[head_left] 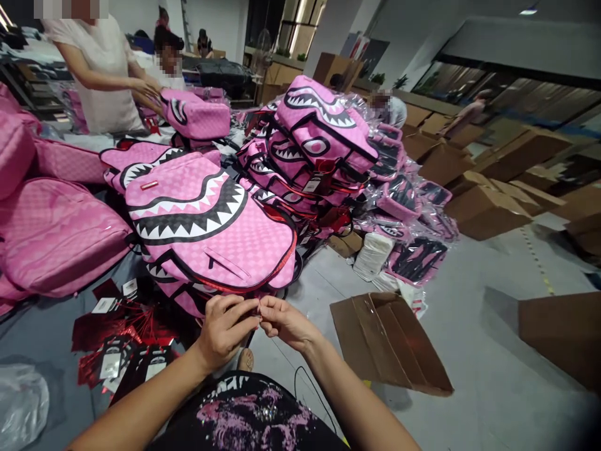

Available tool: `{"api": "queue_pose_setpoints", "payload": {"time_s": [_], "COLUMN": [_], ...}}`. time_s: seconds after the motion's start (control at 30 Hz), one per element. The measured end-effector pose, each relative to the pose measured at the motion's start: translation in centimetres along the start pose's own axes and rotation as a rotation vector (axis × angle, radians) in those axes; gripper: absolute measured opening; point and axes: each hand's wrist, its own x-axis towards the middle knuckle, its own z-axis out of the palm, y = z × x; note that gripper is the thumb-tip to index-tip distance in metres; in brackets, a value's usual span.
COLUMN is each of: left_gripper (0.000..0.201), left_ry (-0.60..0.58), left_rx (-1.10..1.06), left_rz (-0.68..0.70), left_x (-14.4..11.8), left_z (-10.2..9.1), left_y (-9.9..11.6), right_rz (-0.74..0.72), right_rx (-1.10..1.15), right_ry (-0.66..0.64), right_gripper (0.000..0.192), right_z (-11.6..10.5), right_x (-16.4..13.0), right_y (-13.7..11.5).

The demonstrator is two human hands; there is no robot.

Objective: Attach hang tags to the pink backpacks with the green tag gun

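Observation:
My left hand (228,329) and my right hand (284,321) meet at the near edge of a pink backpack (225,232) with a shark-mouth print. The fingers of both hands are pinched together at the tips. Whatever sits between them is too small to make out. The backpack lies on its back with its open-looking red-edged zip facing me, just beyond my fingers. To the left of my left hand, red and black hang tags (126,341) with white labels and red cords lie in a loose heap on the dark table.
More pink backpacks (323,125) are stacked beyond, and plain pink ones (61,238) pile up at left. Plastic-wrapped bags (417,260) lie on the right. Cardboard boxes (389,341) stand on the floor (469,351). A co-worker (103,69) handles a pink bag (197,116) at the back left.

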Motion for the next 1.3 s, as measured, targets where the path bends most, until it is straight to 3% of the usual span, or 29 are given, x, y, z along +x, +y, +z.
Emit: {"api": "queue_pose_setpoints", "payload": {"time_s": [0.07, 0.17, 0.23, 0.33, 0.7, 0.93, 1.17, 1.3], "left_gripper": [0.026, 0.028, 0.024, 0.015, 0.018, 0.022, 0.021, 0.022], "left_ry": [-0.01, -0.099, -0.113, -0.085, -0.208, -0.333, -0.317, -0.312], "left_rx": [0.029, -0.173, -0.291, -0.283, -0.294, -0.473, -0.534, -0.547], "left_rz": [0.015, -0.008, -0.175, -0.434, -0.632, -0.851, -0.936, -0.953], "left_x": [0.0, -0.5, -0.9, -1.3, -1.1, 0.3, 0.5, 0.4], "left_z": [0.0, 0.3, 0.7, 1.1, 1.0, 1.0, 1.0, 1.1], "left_y": [0.2, 0.3, 0.4, 0.7, 1.8, 2.3, 2.3, 2.3], "right_rz": [0.012, 0.007, -0.023, -0.096, -0.447, -0.473, -0.441, -0.484], "right_rx": [0.042, 0.079, 0.084, 0.071, -0.269, -0.212, -0.149, -0.223], "right_ry": [-0.007, -0.008, 0.012, 0.065, 0.448, 0.434, 0.443, 0.441], "right_gripper": [0.046, 0.044, 0.042, 0.039, 0.028, 0.028, 0.032, 0.03], "right_z": [0.1, 0.5, 1.0, 1.8, 3.2, 3.0, 2.6, 2.4], "right_x": [0.1, 0.2, 0.2, 0.2, 0.0, 0.7, 1.1, 1.0], "right_y": [0.1, 0.4, 0.5, 0.8, 2.4, 3.1, 3.5, 3.5]}}
